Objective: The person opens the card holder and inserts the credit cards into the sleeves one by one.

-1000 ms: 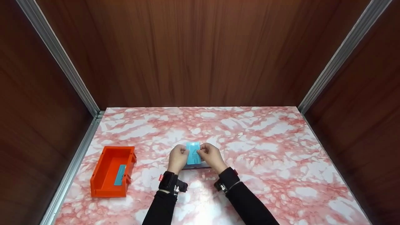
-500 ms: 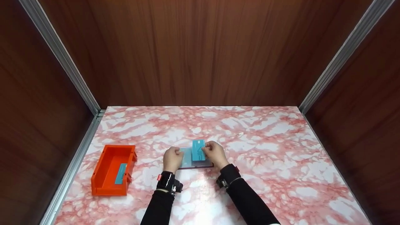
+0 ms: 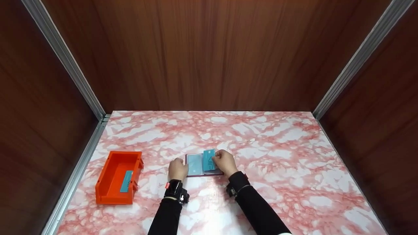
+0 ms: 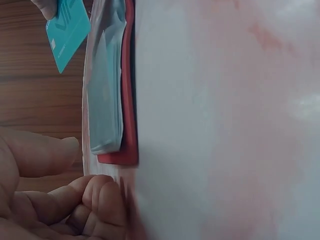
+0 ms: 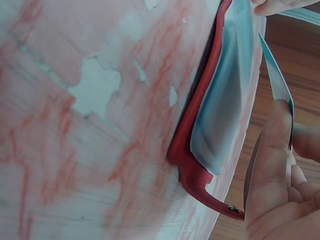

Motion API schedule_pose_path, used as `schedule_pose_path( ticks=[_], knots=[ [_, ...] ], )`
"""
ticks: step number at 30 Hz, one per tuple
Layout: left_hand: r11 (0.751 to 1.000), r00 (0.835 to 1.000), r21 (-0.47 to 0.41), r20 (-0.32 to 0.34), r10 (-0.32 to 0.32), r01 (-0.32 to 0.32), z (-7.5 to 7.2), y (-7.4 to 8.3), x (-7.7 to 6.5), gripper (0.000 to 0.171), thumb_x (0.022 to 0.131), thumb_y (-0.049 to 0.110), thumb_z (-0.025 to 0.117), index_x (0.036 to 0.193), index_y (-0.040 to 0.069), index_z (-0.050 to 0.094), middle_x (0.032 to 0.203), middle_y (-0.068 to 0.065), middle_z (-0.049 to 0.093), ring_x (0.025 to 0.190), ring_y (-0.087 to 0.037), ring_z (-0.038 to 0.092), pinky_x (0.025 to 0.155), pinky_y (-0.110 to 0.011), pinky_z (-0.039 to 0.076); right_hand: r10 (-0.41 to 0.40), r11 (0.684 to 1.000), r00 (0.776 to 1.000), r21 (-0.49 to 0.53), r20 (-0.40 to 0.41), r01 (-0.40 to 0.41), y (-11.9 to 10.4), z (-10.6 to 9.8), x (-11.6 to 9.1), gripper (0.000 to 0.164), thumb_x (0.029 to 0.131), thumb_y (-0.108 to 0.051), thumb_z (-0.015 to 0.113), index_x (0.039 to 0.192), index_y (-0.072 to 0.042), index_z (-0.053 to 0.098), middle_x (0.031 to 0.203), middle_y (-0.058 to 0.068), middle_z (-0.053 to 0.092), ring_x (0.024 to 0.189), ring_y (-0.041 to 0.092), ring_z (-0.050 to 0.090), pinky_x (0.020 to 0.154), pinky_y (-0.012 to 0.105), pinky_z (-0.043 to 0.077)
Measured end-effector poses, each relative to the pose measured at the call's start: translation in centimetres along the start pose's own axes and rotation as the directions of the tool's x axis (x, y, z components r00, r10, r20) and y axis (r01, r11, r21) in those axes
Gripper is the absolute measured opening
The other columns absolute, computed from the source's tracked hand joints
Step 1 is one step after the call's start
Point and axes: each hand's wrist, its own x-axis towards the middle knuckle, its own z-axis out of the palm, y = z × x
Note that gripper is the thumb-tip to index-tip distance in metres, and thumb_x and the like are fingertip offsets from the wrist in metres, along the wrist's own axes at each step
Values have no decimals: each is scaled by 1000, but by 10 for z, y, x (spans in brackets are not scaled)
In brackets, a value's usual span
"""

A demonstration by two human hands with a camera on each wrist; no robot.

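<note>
A red card holder point(image 3: 195, 164) with clear plastic sleeves lies unfolded on the table. Its red cover point(image 4: 131, 100) and stacked sleeves point(image 4: 106, 100) show in the left wrist view. Between thumb and fingers my right hand point(image 3: 226, 162) pinches a blue card point(image 3: 209, 160) marked VIP, held above the holder's right half. In the right wrist view that card point(image 5: 276, 80) appears nearly edge-on, apart from the sleeves. At the holder's left edge, my left hand point(image 3: 178, 169) has its thumb apart from its loosely bent fingers point(image 4: 105, 200), with nothing between them.
An orange bin point(image 3: 111, 186) stands on the table to the left, with another blue card point(image 3: 126, 181) inside. Brown wood-grain panels point(image 3: 209, 55) enclose the back and sides of the pink-and-white marbled table point(image 3: 277, 195).
My left hand has let go at the holder's left side and drawn back leftward. The right hand has carried the VIP card right, off the left sleeve, then slightly down.
</note>
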Motion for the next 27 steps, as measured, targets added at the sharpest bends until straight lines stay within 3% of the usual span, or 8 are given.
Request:
schedule_pose_path(
  ticks=[6, 21, 27],
  knots=[
    [1000, 1000, 22, 20, -13, 12, 3, -2, 0, 25, 78, 3, 69, 99, -11, 67, 97, -26, 69, 94, -44, 65, 85, -50, 50, 1, 999, 1000, -35, 22, 0, 1, 2, 1, 13, 90, -10, 69, 92, 0, 61, 78, 5, 62, 60, 14, 61, 55, 28, 52],
    [999, 998, 42, 54, -37, 35, 6, -4, 2, 24, 73, 0, 66, 96, -5, 67, 92, -19, 69, 89, -40, 64, 81, -49, 50, 42, 999, 996, 12, 84, -43, 6, 7, 4, 13, 89, -10, 70, 91, -1, 60, 77, 7, 64, 57, 18, 64, 57, 31, 55],
    [999, 999, 39, 38, -9, 8, 5, -3, 2, 21, 72, -1, 66, 93, -6, 68, 88, -19, 69, 86, -41, 65, 80, -50, 50, -25, 999, 997, 37, 69, 22, 7, 8, 4, 14, 85, -9, 70, 83, -1, 58, 70, 4, 58, 53, 17, 62, 52, 30, 54]
  ],
)
